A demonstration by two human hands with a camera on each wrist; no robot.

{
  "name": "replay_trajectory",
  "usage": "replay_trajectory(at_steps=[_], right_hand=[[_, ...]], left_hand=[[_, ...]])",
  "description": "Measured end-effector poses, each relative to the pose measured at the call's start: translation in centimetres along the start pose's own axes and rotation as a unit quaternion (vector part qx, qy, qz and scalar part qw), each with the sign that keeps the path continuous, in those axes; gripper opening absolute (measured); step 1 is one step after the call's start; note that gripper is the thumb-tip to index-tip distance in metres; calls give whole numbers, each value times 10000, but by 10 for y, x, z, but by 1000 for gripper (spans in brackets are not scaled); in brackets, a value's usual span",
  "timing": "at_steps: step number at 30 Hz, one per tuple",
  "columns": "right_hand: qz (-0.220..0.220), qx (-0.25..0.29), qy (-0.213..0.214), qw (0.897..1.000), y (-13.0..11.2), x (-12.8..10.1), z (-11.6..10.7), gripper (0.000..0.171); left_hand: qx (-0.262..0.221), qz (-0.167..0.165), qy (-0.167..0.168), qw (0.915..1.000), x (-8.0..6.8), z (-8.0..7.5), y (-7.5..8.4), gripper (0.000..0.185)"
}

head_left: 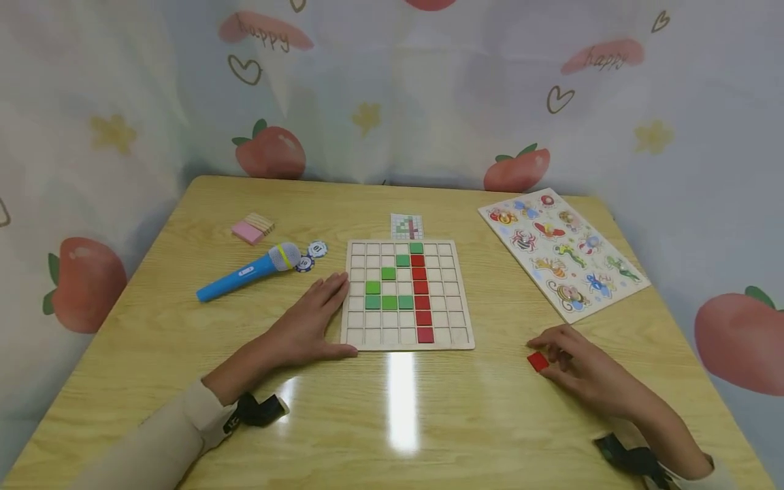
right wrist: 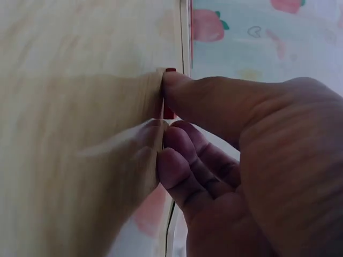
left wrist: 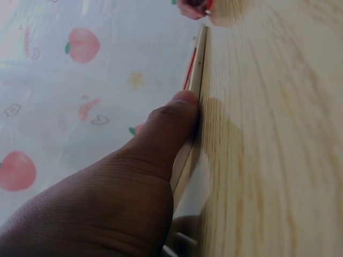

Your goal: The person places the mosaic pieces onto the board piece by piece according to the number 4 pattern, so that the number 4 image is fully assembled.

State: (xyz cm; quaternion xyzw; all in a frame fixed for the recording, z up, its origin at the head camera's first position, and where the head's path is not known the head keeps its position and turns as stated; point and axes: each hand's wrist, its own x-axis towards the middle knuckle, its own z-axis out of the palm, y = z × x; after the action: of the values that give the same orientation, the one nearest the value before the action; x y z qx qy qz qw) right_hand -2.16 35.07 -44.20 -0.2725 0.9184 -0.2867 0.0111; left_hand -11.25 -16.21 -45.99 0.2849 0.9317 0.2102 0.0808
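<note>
In the head view a wooden grid board (head_left: 371, 334) lies mid-table, with a column of red tiles (head_left: 421, 286) and several green tiles (head_left: 388, 273) in its squares. My left hand (head_left: 309, 323) rests at the board's left side, fingers along that edge. Its thumb (left wrist: 171, 120) lies straight against the front edge in the left wrist view. Off to the right of the board, my right hand (head_left: 582, 367) pinches a loose red square tile (head_left: 537, 361) at the tabletop. In the right wrist view the thumb partly covers this tile (right wrist: 169, 114); the index finger is mostly hidden.
A small printed card (head_left: 407, 226) with a matching pattern touches the board's far edge. Left lie a toy microphone (head_left: 248, 273), two poker chips (head_left: 317, 248) and a pink block (head_left: 248, 233) beside small sticks. An insect puzzle board (head_left: 576, 313) lies back right.
</note>
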Motion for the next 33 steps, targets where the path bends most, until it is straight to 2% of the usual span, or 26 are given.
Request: replay_trajectory(at_steps=[5,9,13,18,23,27,29,33], right_hand=[[-134,-250,199,9994,-2,6,4,41],[-311,-374,426,9979,-6,21,5,43],[-596,-398,575,9958,-15,50,3,43],[-833,-601,685,9923,-33,96,4,32],[-845,-667,112,9941,-47,141,15,18],[-859,-705,-484,9926,-52,163,26,10],[-943,-743,-599,9910,-52,169,31,8],[-1061,-691,-553,9904,-53,175,39,11]], left_hand=[[-30,105,17,9999,0,-3,1,129],[-26,74,-31,10000,1,-3,1,130],[-56,12,-76,10000,1,-1,0,131],[-107,-38,-102,9999,0,0,-2,130],[-130,-41,-64,9999,-1,1,-3,130],[-132,-14,-40,9999,0,2,-3,130],[-117,-9,-58,9999,0,2,-3,130],[-36,-28,-125,9999,1,-1,-3,130]])
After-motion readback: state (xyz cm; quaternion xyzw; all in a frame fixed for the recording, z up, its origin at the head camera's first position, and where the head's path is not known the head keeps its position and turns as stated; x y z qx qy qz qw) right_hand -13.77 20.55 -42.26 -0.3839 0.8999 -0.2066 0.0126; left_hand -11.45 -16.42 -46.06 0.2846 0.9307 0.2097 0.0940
